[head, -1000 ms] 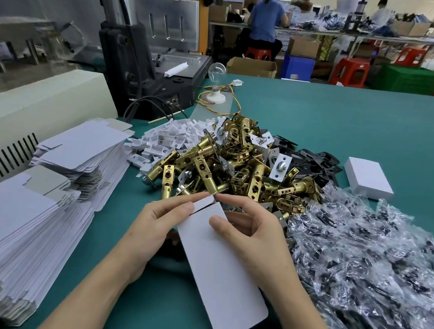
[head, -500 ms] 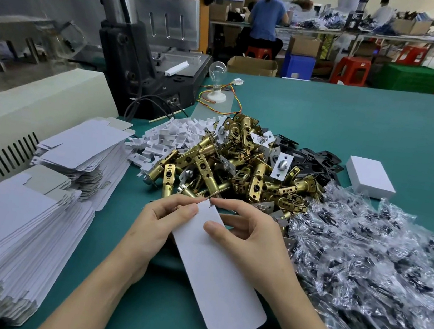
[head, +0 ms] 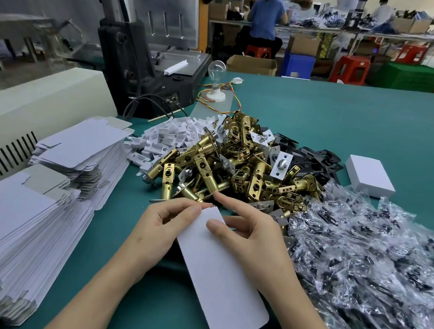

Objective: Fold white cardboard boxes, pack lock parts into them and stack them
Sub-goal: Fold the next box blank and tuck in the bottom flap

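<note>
A flat white cardboard box blank [head: 220,280] lies tilted above the green table, its long flap pointing toward me. My left hand [head: 157,228] pinches its far left corner between thumb and fingers. My right hand [head: 253,238] holds the far right edge, thumb on top, index finger stretched toward the pile. Behind the hands lies a heap of brass lock latches [head: 232,166]. One folded white box [head: 369,176] sits closed at the right of the heap.
Two stacks of flat white blanks [head: 18,221] fill the left side beside a cream machine [head: 25,106]. Small white plastic pieces [head: 170,136] and black plates [head: 313,157] flank the latches. Clear bags of dark parts [head: 370,250] spread at right. A dark press [head: 145,72] stands behind.
The blank's far end has been drawn slightly nearer to me and flattened. My right index finger has straightened out toward the latch pile.
</note>
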